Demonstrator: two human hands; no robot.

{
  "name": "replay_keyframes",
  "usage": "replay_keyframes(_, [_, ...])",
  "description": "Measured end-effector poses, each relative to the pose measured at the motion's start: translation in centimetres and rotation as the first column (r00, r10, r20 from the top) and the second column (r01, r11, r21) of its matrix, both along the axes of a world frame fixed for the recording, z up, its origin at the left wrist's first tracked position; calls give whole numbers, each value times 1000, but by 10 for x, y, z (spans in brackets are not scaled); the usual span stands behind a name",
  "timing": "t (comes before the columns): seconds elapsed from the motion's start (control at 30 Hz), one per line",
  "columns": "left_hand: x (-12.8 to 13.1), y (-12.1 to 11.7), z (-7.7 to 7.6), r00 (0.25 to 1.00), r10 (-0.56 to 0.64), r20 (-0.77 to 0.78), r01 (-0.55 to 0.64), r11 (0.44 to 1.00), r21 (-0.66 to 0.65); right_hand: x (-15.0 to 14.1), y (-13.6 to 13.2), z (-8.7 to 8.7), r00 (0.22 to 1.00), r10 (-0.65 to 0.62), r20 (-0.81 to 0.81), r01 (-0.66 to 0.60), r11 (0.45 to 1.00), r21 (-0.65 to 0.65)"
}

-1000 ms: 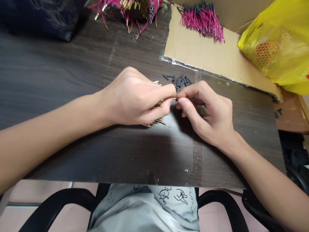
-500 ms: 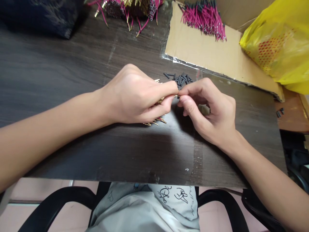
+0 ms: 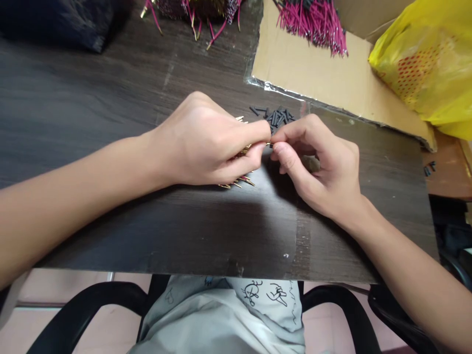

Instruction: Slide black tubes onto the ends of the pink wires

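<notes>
My left hand (image 3: 214, 145) is closed in a pinch, with a gold-tipped wire (image 3: 268, 143) poking out a little past its thumb and finger. Fingertip to fingertip with it, my right hand (image 3: 317, 164) pinches a small black sleeve, mostly hidden, at the gold tip. Under and around my left hand lies a bunch of gold-tipped wires (image 3: 241, 181), largely covered by the hand. Just behind the fingertips a small pile of black sleeves (image 3: 279, 117) rests on the dark table (image 3: 206, 236).
Pink wires with black ends (image 3: 313, 24) lie on a cardboard sheet (image 3: 295, 71) at the back right. A yellow plastic bag (image 3: 424, 64) stands beside them. More pink wire bundles (image 3: 199, 12) and a dark bag (image 3: 55, 22) are at the back. Chair armrests (image 3: 88, 300) flank my lap.
The view has shifted slightly, so the table items sit a little higher in the picture. Both hands keep the same pinch, and the gold tip still shows between them.
</notes>
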State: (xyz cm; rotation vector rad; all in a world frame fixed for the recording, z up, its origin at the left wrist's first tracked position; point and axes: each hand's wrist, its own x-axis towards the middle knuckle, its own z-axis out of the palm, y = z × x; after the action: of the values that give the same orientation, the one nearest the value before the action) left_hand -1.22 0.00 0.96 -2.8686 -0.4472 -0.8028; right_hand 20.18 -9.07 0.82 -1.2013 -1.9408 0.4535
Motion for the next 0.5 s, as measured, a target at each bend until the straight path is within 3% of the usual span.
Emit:
replay_keyframes(0.2, [1,0,0,994,-83,72,78,995,65,0,0,0,1000,6,9,-6,1000,4])
replay_keyframes(0.5, [1,-1,1,993,-89,81,86,996,38,1,2,-2,1000,21,-13,-21,1000,10])
